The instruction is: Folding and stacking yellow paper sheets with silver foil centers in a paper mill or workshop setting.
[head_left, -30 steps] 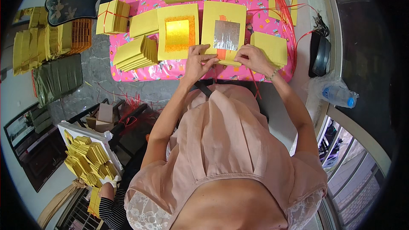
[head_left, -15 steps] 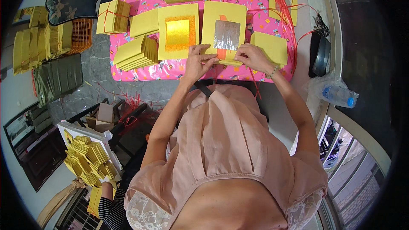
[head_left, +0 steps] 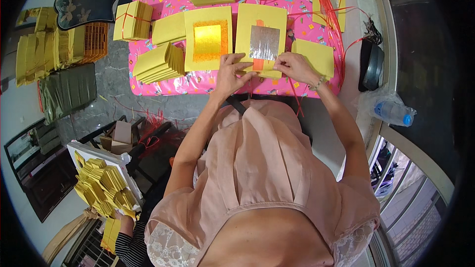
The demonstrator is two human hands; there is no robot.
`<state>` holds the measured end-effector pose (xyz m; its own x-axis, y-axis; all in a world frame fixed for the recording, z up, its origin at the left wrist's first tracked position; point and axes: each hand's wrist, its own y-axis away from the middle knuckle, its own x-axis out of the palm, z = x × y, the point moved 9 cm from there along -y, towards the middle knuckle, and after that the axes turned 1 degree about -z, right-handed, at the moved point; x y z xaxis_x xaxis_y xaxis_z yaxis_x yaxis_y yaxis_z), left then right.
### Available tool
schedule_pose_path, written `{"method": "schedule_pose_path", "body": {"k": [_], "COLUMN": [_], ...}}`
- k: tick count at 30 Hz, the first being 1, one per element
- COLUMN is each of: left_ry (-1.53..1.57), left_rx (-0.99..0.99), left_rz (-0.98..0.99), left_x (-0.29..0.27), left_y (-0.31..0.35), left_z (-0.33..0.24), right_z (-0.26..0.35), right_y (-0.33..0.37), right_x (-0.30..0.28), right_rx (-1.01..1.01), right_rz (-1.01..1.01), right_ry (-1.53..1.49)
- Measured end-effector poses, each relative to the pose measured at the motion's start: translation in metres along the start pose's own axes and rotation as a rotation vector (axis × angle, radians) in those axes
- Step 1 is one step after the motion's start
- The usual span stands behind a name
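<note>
A yellow paper sheet [head_left: 246, 22] with a silver foil square [head_left: 265, 43] and an orange strip lies in front of me on the table. My left hand [head_left: 231, 73] is closed on its near left edge, thumb along the front and fingers on top. At the near right corner my right hand [head_left: 296, 67] pinches the same sheet, fingertips close together. The near edge between my hands looks turned up; my fingers partly hide it. Just left lies another yellow sheet with a gold square [head_left: 207, 39] on an orange patch.
The table has a pink patterned cover [head_left: 198, 82]. Yellow paper bundles [head_left: 132, 21], a fanned stack [head_left: 158, 63] and a plain yellow stack [head_left: 314, 58] surround the sheets. Red ties [head_left: 324, 0] trail at the right. Another person's striped sleeve [head_left: 129, 247] shows at lower left, near a pile of yellow papers [head_left: 104, 186].
My hands stay at the sheet's near edge, with only a slight shift. The whole view has moved a little. At lower left, the other person's hand has moved.
</note>
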<state>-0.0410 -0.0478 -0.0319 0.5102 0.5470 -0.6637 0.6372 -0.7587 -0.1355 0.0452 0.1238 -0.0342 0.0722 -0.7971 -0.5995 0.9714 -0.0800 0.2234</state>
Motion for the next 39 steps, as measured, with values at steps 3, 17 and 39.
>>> {"method": "schedule_pose_path", "body": {"k": [3,17,39], "left_ry": [-0.077,-0.242,-0.389], "left_rx": [0.042,0.223,0.199], "left_rz": [0.001,-0.174,0.082], "left_x": [0.001,-0.032,0.048], "left_y": [-0.001,-0.025,-0.073], "left_z": [-0.005,-0.041,-0.033], "right_z": [-0.001,0.032,-0.03], "right_y": [0.001,-0.01,-0.136], "right_x": [0.0,-0.028,-0.086], "right_rx": [-0.028,-0.145,-0.086], "right_rz": [0.005,-0.083,-0.327], "right_ry": [0.02,0.239,0.491]}}
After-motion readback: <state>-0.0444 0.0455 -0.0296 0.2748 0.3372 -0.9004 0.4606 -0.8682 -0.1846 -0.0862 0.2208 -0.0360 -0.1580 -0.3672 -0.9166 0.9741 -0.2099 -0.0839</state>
